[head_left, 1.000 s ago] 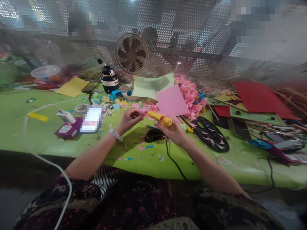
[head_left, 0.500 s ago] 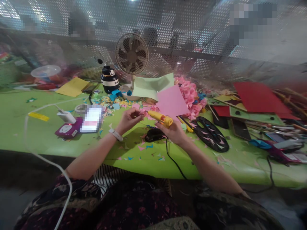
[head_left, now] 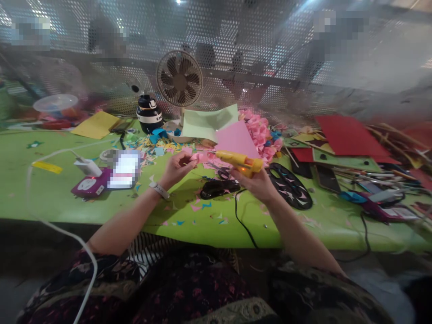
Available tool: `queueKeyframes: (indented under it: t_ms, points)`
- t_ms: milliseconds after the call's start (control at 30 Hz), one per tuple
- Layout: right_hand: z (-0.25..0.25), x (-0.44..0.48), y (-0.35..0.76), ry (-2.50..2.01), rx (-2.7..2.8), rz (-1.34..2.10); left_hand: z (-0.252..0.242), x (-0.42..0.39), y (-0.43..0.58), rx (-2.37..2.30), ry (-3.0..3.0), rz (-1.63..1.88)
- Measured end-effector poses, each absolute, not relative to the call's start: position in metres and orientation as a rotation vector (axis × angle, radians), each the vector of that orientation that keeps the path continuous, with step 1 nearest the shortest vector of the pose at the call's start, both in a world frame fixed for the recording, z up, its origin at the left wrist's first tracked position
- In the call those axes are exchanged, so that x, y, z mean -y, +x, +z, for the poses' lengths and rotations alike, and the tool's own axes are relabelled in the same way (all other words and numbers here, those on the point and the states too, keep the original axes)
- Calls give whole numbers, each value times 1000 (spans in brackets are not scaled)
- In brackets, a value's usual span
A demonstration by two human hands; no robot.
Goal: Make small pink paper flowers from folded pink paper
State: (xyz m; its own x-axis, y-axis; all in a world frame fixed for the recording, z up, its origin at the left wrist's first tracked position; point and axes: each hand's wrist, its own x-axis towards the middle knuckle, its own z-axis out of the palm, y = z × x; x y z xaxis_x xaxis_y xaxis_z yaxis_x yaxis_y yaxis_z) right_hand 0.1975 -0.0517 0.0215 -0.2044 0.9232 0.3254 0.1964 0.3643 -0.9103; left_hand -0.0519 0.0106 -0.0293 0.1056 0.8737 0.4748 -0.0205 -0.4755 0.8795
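A yellow hot glue gun (head_left: 236, 159) with an orange light on it is gripped in my right hand (head_left: 256, 183). Its nozzle points left, a short gap from the pink paper piece (head_left: 200, 158) that my left hand (head_left: 178, 168) pinches between thumb and fingers. The exact shape of that piece is too small to make out. Below the glue gun lie scissors (head_left: 224, 173) and a black object (head_left: 216, 189) on the green tabletop (head_left: 189, 234). A black cord (head_left: 241, 220) runs from below my right hand over the table's front edge.
Pink paper sheet (head_left: 236, 140), pale green sheet (head_left: 207, 123) and pink paper flowers (head_left: 256, 128) lie behind my hands. A fan (head_left: 179, 80) and bottle (head_left: 149, 118) stand at the back. Left is a phone (head_left: 124, 170); right, a black tray (head_left: 290, 186) and red sheets (head_left: 351, 137).
My right hand has drawn the glue gun rightward, away from the pink paper piece. The scissors now show beneath it. My left hand keeps its pinch, and the whole view has shifted slightly.
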Motion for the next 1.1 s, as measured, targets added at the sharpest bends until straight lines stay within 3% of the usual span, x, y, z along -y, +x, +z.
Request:
queueKeyframes:
  t_ms: [133,300,367,600,800,867,1100]
  points:
    - [21,57,242,-1153,1607,737,-29,-12,-52,-866,1630,1470]
    - [-2,69,317,-1825,1641,75,-28,-13,-51,-874,1634,1468]
    - [-12,76,340,-1971,1638,-32,-29,-14,-51,-875,1643,1456]
    - [-30,86,372,-2181,1604,-11,-34,-17,-53,-896,1644,1450]
    - [-4,91,356,-2194,1817,-165,-31,-18,-55,-899,1678,1479]
    - [9,86,334,-2077,1863,-169,-30,-18,-55,-915,1674,1478]
    - [41,25,214,-1418,2334,344,-26,-15,-56,-967,1519,1427]
